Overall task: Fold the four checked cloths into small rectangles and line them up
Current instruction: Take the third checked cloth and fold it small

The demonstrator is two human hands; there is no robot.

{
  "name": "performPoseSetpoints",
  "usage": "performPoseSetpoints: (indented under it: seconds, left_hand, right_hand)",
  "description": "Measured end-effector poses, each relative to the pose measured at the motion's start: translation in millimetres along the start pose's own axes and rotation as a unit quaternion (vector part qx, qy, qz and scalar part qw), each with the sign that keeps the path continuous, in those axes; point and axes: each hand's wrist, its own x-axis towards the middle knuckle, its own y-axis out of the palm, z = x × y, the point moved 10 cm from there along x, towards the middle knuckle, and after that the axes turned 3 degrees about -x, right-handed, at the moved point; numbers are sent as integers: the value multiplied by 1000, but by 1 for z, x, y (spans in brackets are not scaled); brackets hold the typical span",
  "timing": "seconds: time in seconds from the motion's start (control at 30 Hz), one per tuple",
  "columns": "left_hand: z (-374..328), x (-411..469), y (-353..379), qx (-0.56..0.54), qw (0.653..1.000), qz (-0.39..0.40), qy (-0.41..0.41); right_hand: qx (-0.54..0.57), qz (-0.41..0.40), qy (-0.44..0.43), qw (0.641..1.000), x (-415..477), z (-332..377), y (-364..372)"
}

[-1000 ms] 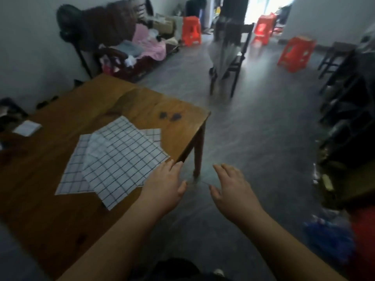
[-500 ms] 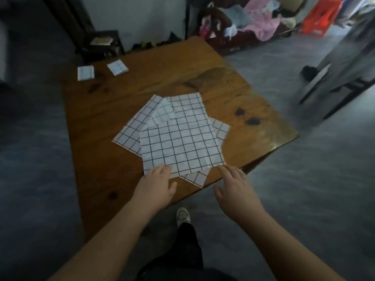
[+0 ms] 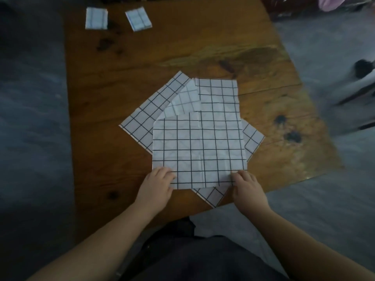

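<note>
Left grip pinches the near-left corner of the top cloth; right grip pinches its near-right corner. The cloth lies flat by the worktop near edge, extending straight away from both grips, over a second cloth. Two folded cloths sit at the far-left corner. Probable next move: carry near edge to far edge.

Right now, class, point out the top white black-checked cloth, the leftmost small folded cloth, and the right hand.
top white black-checked cloth [image 3: 199,147], head view, its centre.
leftmost small folded cloth [image 3: 96,18], head view, its centre.
right hand [image 3: 248,189], head view, its back.
</note>
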Motion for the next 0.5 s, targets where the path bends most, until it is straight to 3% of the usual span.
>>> performPoseSetpoints:
  seconds: [0.3, 0.5]
  left_hand:
    - [15, -5, 3, -50, 997, -61, 4]
    - [12, 2, -16, -61, 992, -99, -51]
  right_hand:
    - [-16, -35, -84, 996, 20, -17, 4]
    - [32, -64, -119, 990, 29, -19, -23]
